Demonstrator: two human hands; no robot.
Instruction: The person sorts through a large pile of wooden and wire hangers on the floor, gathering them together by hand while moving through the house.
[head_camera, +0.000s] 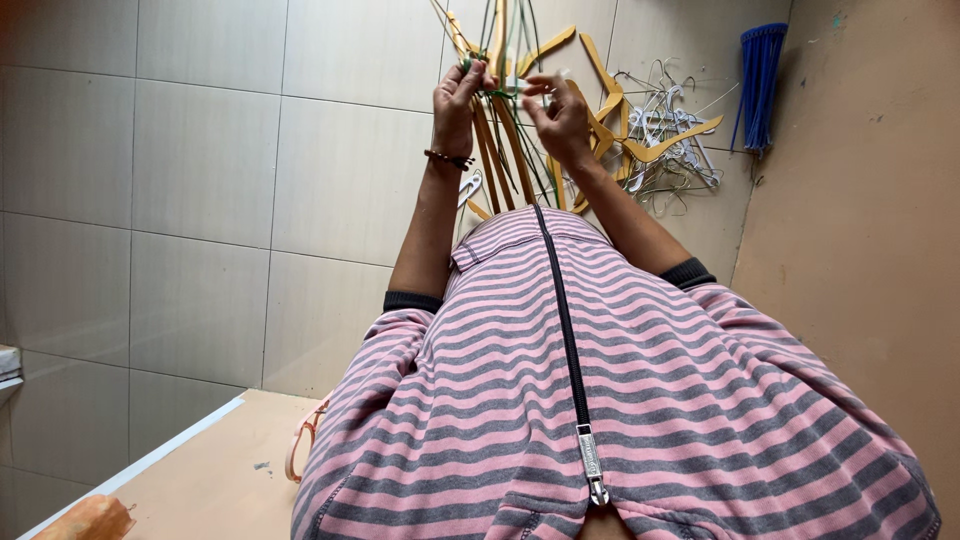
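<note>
both hands pinch a bundle of yellow wooden hangers: left hand grip closed, right hand grip closed, near a loose metal hanger pile on the floor.

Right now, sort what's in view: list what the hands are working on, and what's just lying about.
In hand:
left hand
right hand
bundle of wooden hangers
green tie

Lying about:
pile of wire hangers
loose wooden hangers
blue bundle of ties

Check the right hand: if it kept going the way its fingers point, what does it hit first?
The right hand points toward the bundle of wooden hangers that the left hand grips. It would likely meet those hangers first; its fingertips look nearly on them already, though depth is unclear.
</note>
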